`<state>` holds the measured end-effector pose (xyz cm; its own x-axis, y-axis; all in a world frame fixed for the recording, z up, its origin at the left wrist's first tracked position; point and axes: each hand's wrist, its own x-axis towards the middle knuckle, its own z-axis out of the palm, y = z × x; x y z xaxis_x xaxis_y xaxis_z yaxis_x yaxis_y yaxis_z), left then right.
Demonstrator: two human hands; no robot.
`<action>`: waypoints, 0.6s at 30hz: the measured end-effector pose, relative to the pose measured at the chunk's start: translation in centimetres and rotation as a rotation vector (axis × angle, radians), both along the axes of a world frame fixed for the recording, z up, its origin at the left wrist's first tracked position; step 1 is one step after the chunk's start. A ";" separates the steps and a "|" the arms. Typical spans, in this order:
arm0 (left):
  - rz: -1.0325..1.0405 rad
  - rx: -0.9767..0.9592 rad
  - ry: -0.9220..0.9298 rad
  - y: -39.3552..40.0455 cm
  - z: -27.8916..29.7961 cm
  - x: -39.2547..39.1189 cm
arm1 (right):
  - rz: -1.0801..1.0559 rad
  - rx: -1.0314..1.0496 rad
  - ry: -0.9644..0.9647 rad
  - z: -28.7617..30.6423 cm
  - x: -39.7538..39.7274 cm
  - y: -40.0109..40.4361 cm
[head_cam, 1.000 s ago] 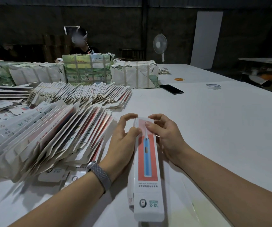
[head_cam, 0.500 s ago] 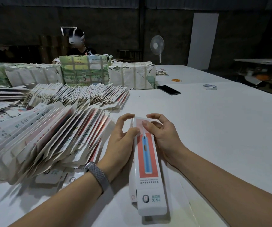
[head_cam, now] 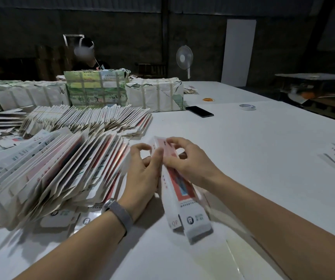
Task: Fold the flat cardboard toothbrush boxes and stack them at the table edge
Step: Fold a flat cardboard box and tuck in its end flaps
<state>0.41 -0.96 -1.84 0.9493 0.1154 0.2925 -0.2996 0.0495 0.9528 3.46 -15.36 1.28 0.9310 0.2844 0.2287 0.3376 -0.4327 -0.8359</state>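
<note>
Both hands on box (head_cam: 179, 190) | L grip (head_cam: 142, 174) & R grip (head_cam: 190, 160) pinching far end | fingers curled, box tilted

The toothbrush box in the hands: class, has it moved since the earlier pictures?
Yes. The toothbrush box has rolled from face-up onto its edge, tilting toward the fanned pile of flat boxes, with both hands gripping its far end.

A dim packing workshop: a long white tabletop (head_cam: 243, 150) carries fanned rows of flat cartons (head_cam: 85, 120), strapped paper-wrapped bundles (head_cam: 154, 93) and a tape roll (head_cam: 247, 107), with bare dark walls and a pedestal fan (head_cam: 184, 57) behind.
</note>
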 end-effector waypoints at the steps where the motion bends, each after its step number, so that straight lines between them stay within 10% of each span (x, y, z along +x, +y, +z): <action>1: 0.006 0.029 -0.017 -0.1 0.0 0.0 | 0.019 -0.031 0.025 0.3 -0.1 -0.3; 18: -0.152 0.283 -0.039 0.0 -1.9 1.1 | -0.652 -1.017 0.134 1.8 -1.1 -26.5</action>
<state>1.55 -0.92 -3.73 0.9369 -0.1180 0.3291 -0.3455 -0.1687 0.9231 2.36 -41.82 3.07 0.9653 -0.2529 0.0646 -0.2516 -0.9674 -0.0280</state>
